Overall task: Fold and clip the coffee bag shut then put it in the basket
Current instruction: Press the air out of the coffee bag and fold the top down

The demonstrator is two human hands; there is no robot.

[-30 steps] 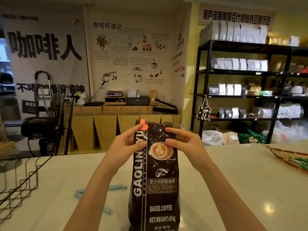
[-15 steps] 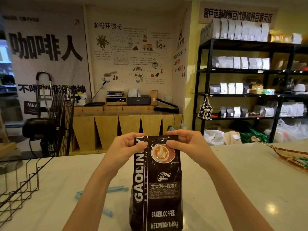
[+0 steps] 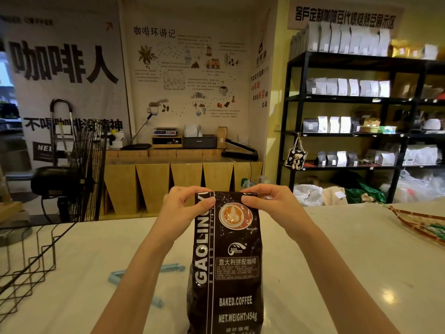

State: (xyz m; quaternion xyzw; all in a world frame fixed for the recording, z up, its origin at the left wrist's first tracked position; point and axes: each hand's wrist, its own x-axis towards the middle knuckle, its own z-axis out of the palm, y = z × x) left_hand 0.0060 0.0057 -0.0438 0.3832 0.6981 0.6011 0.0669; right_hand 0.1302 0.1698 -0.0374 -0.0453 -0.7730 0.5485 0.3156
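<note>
so the wire basket (image 3: 26,266) sits empty at the worktop's left edge, the blue clip (image 3: 144,273) lies unused; left hand (image 3: 183,208) and right hand (image 3: 272,203) pinch the coffee bag (image 3: 226,261)'s folded top, upright mid-worktop.

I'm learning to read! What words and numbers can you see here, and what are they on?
Coffee bag: "GAOLIN", cut off by the fold
Same bag: "BAKED.COFFEE"
Same bag: "NET.WEIGHT:454g"
Same bag, boxed label: "意大利拼配咖啡"
Left banner: "咖啡人"
Wall poster: "咖啡环游记"
Poster's small print, shelf sign and shelf bag labels: too small or blurred.
</note>
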